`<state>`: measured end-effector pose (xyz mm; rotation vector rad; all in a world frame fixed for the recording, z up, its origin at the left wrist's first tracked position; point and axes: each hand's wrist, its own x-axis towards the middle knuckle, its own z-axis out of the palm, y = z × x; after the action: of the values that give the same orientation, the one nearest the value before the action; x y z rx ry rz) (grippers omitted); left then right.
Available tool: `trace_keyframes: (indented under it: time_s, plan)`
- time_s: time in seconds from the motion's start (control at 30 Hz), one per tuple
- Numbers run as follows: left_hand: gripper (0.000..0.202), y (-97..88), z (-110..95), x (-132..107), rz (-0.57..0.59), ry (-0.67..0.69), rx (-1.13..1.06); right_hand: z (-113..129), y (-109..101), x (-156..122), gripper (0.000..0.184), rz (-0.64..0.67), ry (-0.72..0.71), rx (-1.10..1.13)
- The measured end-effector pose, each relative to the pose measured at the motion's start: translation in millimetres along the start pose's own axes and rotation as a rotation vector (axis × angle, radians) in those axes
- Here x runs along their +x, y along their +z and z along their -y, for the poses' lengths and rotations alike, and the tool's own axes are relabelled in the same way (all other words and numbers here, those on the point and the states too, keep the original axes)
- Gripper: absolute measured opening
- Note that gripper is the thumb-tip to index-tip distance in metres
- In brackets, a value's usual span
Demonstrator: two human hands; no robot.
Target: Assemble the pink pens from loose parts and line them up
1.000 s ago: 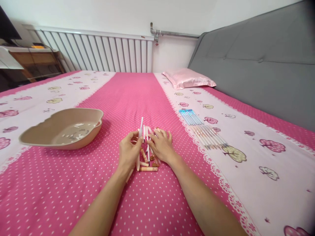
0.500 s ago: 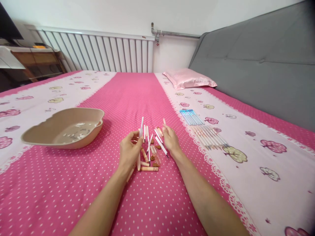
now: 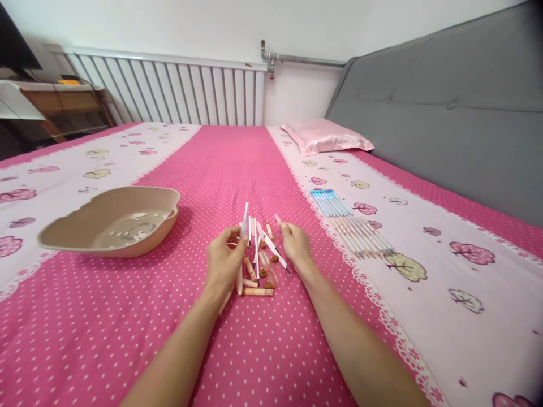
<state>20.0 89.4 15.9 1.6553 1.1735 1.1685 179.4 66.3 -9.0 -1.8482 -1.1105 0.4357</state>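
My left hand point(image 3: 223, 261) is closed round a thin white pen tube point(image 3: 244, 219) that stands nearly upright. My right hand point(image 3: 294, 244) pinches another white pen part point(image 3: 271, 247) that slants down to the right, with a small pink piece at its fingertips. Between and below both hands lies a small heap of pen parts point(image 3: 257, 277): orange caps, short tubes and thin refills, on the pink dotted bedsheet point(image 3: 237, 169).
A beige shallow tray point(image 3: 111, 221) with several small white bits stands to the left. A row of finished pens point(image 3: 350, 223) lies to the right on the pale sheet stripe. A pink pillow point(image 3: 324, 134) and grey headboard point(image 3: 445, 107) lie beyond; a radiator lines the far wall.
My right hand has lifted off the heap with a white pen part and drawn slightly right. The left hand has stayed put with its tube.
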Motion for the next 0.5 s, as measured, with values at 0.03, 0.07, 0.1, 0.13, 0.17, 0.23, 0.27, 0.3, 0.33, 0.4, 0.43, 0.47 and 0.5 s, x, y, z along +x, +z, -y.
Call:
trace_keyframes:
  time_s: [0.03, 0.07, 0.1, 0.13, 0.17, 0.23, 0.27, 0.3, 0.33, 0.4, 0.43, 0.47, 0.5]
  plan:
    - [0.030, -0.1, -1, 0, 0.002, -0.005, -0.004, 1, -5, -1, 0.034, -0.018, 0.000, -0.106]
    - [0.030, -0.1, -1, -1, 0.003, -0.010, -0.006, 3, -9, -2, 0.031, -0.034, 0.002, -0.190]
    - [0.031, -0.2, -2, -1, 0.004, -0.015, -0.007, 4, -12, -3, 0.027, -0.046, 0.004, -0.244]
    - [0.031, -0.2, -3, -2, 0.005, -0.020, -0.009, 5, -13, -5, 0.024, -0.064, 0.002, -0.282]
    - [0.030, -0.2, -3, -2, 0.006, -0.023, -0.013, 6, -13, -5, 0.022, -0.089, -0.008, -0.322]
    - [0.029, 0.0, -4, -2, 0.006, -0.022, -0.029, 5, -11, -6, 0.020, -0.141, -0.038, -0.352]
    - [0.029, 0.3, -4, -2, 0.006, -0.017, -0.037, 4, -10, -6, 0.023, -0.154, -0.055, -0.341]
    - [0.028, 0.6, -4, -2, 0.007, -0.012, -0.043, 2, -8, -5, 0.027, -0.152, -0.068, -0.326]
    - [0.028, 1.0, -3, -2, 0.008, -0.006, -0.045, 0, -7, -4, 0.029, -0.138, -0.075, -0.312]
    - [0.028, 1.6, -1, -2, 0.014, 0.002, -0.036, -4, -5, -3, 0.026, -0.102, -0.067, -0.294]
    - [0.028, 1.8, -1, -2, 0.022, 0.008, -0.028, -6, -4, -2, 0.024, -0.090, -0.059, -0.281]
    - [0.028, 1.9, 0, -2, 0.034, 0.016, -0.020, -7, -4, -1, 0.021, -0.085, -0.052, -0.262]
    - [0.027, 2.0, 0, -2, 0.052, 0.026, -0.015, -8, -3, 0, 0.019, -0.082, -0.049, -0.238]
